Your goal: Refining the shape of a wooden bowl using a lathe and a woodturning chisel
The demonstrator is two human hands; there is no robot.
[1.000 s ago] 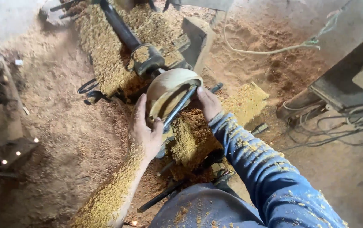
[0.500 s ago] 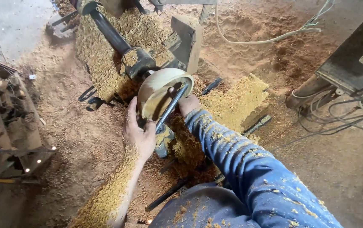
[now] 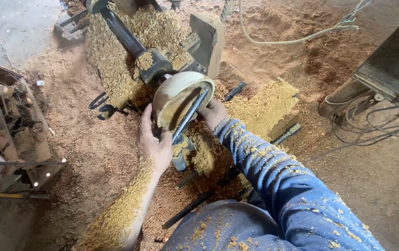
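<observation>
A pale wooden bowl (image 3: 177, 95) is mounted on a lathe spindle (image 3: 155, 65), its hollow facing me. A dark metal tool bar (image 3: 189, 116) runs across the bowl's mouth. My left hand (image 3: 154, 144) grips the lower end of this bar, its forearm coated in sawdust. My right hand (image 3: 213, 113), in a blue sleeve flecked with shavings, rests against the bowl's right rim and the bar's upper end.
Heaps of wood shavings (image 3: 264, 104) cover the lathe bed and floor. A dark lathe shaft (image 3: 121, 30) runs up left. A cluttered metal rack (image 3: 4, 135) stands at left. Cables (image 3: 371, 135) and a machine base (image 3: 385, 69) lie at right. Metal rods (image 3: 195, 207) lie near my knee.
The view has shifted and closed in on the lathe. Both hands stay on the bar and bowl in the same grip.
</observation>
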